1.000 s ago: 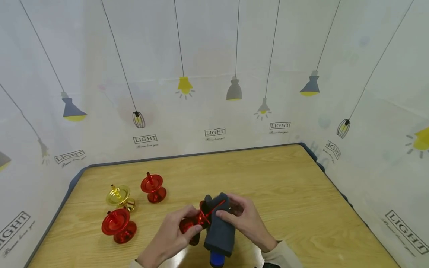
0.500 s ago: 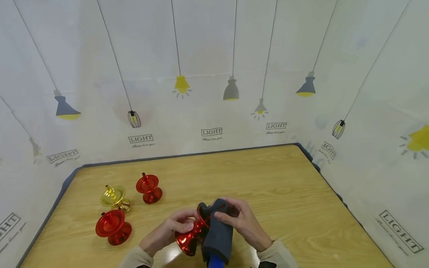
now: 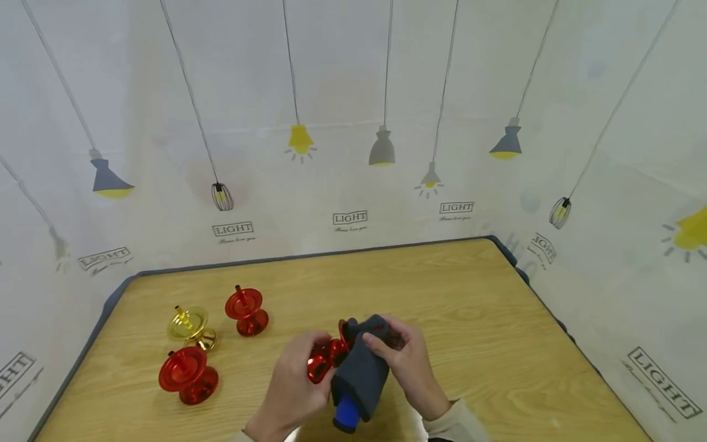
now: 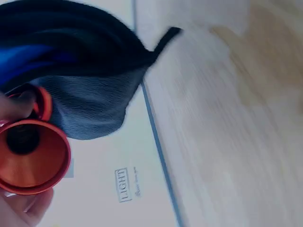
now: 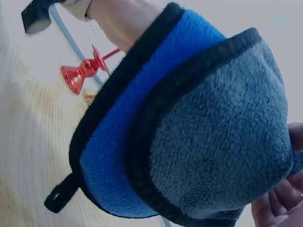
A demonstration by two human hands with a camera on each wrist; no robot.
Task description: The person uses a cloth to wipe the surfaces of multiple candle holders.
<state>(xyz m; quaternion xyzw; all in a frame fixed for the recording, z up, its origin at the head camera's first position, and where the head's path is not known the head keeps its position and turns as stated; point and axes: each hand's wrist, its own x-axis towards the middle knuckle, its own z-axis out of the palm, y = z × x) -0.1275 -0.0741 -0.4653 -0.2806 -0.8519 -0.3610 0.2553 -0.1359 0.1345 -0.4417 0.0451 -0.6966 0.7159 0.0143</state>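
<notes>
The left hand [image 3: 293, 382] grips the red holder [image 3: 318, 363] near its foot, above the table [image 3: 497, 337]; to its right, the cloth [image 3: 361, 371] laps over the holder's upper end, pinched by the right hand [image 3: 410, 363]. The glossy holder could twist or slip if the cloth tugs harder than the left hand holds. The cloth hides much of that upper end; each wrist view cuts off its own hand.

Two red holders [image 3: 247, 311] and a gold holder [image 3: 190, 329] stand on a table [image 3: 475, 294] by lamp-printed walls [image 3: 337, 178].
</notes>
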